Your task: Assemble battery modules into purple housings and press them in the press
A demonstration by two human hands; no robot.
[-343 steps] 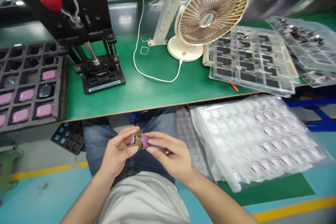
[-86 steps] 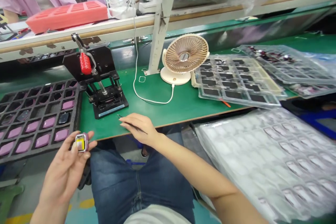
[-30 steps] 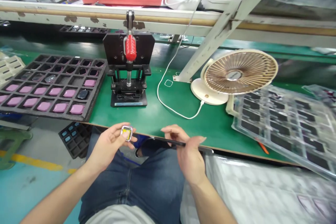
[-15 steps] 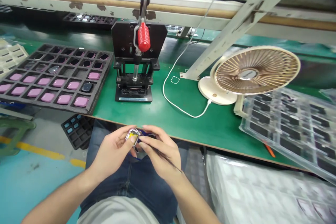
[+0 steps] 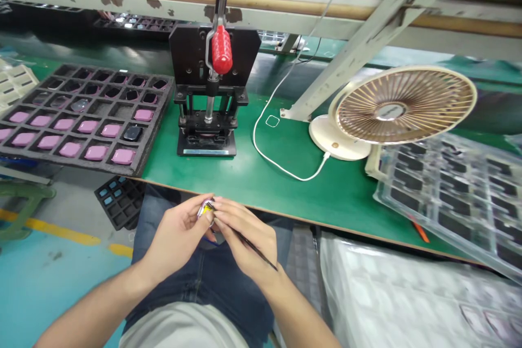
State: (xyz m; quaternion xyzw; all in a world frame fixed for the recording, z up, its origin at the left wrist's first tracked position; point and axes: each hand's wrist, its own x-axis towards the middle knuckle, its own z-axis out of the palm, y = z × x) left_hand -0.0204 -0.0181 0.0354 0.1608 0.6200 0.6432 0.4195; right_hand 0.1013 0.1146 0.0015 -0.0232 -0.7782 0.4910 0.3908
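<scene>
Above my lap, close to the bench's front edge, my left hand [image 5: 177, 236] grips a small watch case [image 5: 207, 209] between thumb and fingers. The case has a pale rim and a yellow piece inside. My right hand [image 5: 250, 234] is closed round a slim black tool [image 5: 258, 253] that looks like tweezers. Its back end slants down across the palm toward the wrist, and its front end is at the case. Fingers hide much of the case, and I cannot tell whether the tip touches the yellow piece.
At left, a black foam tray [image 5: 141, 155] holds pink cases and dark watch faces. A toggle press [image 5: 207, 119] with a red handle stands ahead. To the right are a fan [image 5: 391, 111], its white cable [image 5: 281, 169] and a clear plastic tray [image 5: 452, 196]. A slanting metal post [image 5: 346, 60] rises behind.
My right hand has shifted slightly left, closer over the watch case, and more of the black tool shows along the palm. The left hand keeps its hold. The view has tilted a little.
</scene>
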